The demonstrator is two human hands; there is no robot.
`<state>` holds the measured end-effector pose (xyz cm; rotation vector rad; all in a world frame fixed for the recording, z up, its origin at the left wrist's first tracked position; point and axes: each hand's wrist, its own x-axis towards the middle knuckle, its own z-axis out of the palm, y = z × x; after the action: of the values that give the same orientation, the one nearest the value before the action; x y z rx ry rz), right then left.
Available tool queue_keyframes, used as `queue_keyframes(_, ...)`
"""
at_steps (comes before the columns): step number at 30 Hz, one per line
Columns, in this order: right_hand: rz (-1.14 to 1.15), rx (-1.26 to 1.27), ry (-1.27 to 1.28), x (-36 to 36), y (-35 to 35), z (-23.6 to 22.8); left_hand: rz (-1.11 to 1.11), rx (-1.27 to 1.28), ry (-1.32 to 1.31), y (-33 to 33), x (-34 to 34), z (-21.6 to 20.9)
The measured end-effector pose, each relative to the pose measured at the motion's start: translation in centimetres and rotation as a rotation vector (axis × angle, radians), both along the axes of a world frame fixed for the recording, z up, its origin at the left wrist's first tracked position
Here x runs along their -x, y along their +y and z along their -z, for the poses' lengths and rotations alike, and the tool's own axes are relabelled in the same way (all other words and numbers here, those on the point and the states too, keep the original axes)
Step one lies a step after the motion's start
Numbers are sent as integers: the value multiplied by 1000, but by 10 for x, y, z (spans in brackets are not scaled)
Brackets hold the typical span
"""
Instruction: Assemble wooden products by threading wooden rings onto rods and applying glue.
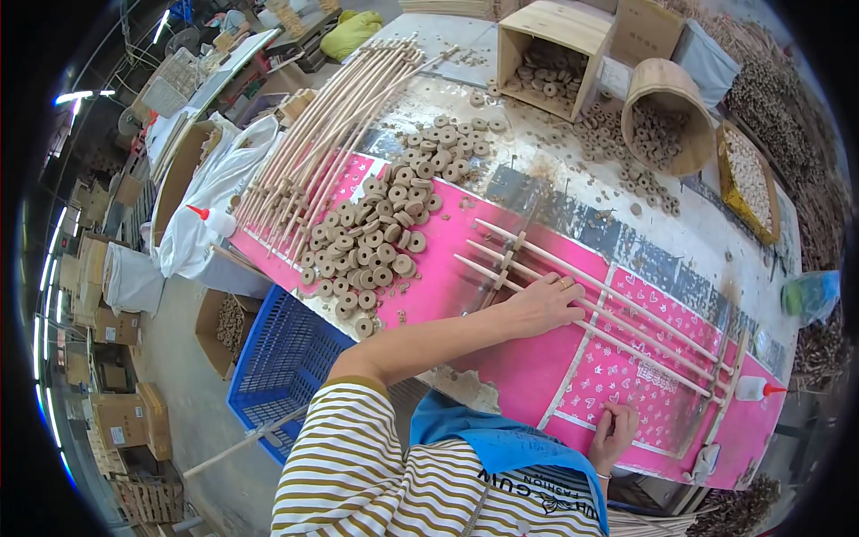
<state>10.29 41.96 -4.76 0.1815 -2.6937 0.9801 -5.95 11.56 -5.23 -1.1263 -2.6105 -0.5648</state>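
Across the pink patterned table cover lie three thin pale wooden rods, side by side on a slant. My left hand reaches in over them, its bent fingers closed round the nearest rod, partly hiding it. Under their far-left ends runs a notched wooden strip; another wooden strip crosses by their right ends. My right hand rests near the front edge, fingers loosely bent and a little apart, with nothing visible in it. A white glue bottle with a red tip lies beyond the right ends.
Brown ring-shaped discs are heaped left of the rods. Behind them lies a bundle of long rods, with another glue bottle alongside. A wooden box, a round tub and a tray stand farther back. Below is a blue basket.
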Motion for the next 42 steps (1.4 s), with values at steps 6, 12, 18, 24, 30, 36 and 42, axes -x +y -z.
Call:
queue_keyframes(6, -3, 16, -18, -1, 4, 5, -47, -15, 64, -6, -14, -27)
queue_keyframes(12, -51, 6, -15, -1, 7, 7, -293, -122, 185, -91, -32, -99)
queue_keyframes(18, -66, 43, -27, -2, 11, 11, -772, -281, 235, -270, -32, -150)
queue_keyframes(24, -59, 13, 7, -1, 13, 7, -1223, -135, 350, -440, -7, -153)
queue_keyframes(30, 45, -99, -48, -10, 0, -2, -1541, 93, 266, -529, 38, -112)
queue_keyframes(36, 127, -270, -67, -10, -3, 5, -1559, 72, 142, -564, 74, -76)
queue_keyframes(42, 125, -266, -16, -7, -2, 8, -1517, -13, 19, -586, 77, -51)
